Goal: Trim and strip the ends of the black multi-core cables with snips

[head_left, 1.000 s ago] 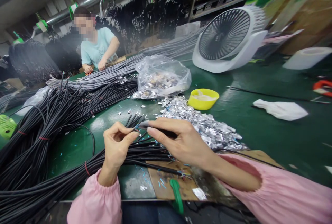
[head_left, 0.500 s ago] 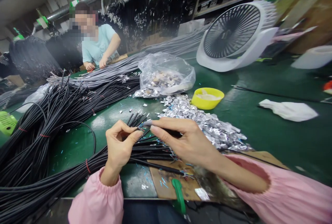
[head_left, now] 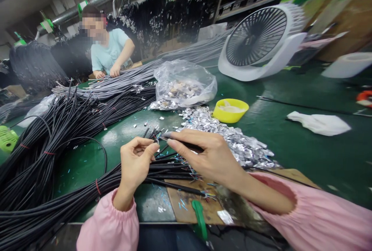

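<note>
My right hand (head_left: 207,152) grips a black cable (head_left: 193,147) between thumb and fingers, its stripped end with thin coloured wires (head_left: 159,136) pointing left. Just left of that end, my left hand (head_left: 136,161) is closed in a pinch. A small pale bit shows at its fingertips, too fine to make out. Below both hands lies a bundle of black cables (head_left: 122,175) tied with a red band (head_left: 98,187), stripped wire ends toward the right.
Beyond my hands are a heap of foil scraps (head_left: 232,142), a yellow bowl (head_left: 231,111), a plastic bag of scraps (head_left: 186,84) and a white fan (head_left: 261,41). More black cables (head_left: 37,158) cover the left side. Across the table, a person (head_left: 110,51) handles grey cables (head_left: 130,73).
My left fingertips have drawn slightly away from the cable end they were pinching, leaving the coloured wires more exposed. My right hand keeps its hold on the cable, and the view has shifted slightly.
</note>
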Motion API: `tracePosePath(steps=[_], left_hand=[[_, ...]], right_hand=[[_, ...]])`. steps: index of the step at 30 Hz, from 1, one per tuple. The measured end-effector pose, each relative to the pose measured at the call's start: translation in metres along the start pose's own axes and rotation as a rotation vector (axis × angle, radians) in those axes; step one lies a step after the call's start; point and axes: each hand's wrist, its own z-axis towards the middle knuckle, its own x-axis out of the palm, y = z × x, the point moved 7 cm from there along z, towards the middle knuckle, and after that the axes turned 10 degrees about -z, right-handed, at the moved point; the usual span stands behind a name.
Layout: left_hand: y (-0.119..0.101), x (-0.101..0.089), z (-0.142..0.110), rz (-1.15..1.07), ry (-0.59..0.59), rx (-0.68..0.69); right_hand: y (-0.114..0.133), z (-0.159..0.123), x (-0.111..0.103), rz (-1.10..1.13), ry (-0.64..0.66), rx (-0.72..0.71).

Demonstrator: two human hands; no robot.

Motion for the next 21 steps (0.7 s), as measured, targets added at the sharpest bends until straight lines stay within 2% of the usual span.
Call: tracePosePath(steps=[5,10,16,21], left_hand=[[0.002,0.003,0.001,0.011,0.107,-0.005],[0.004,0.006,0.001,0.015,0.164,-0.064],[-0.002,0.004,0.0,0.009,0.064,0.013],[-0.003,0.005,-0.003,0.075,0.042,0.118]], right_hand=[[-0.001,0.001,0.001,0.02,0.011,0.025],[-0.009,0.001,0.006,0.124,0.091,0.111],[-0.021,0.002,0.006,0.24,0.062,0.281],[-0.011,0.007,0.005,0.288,0.06,0.209]])
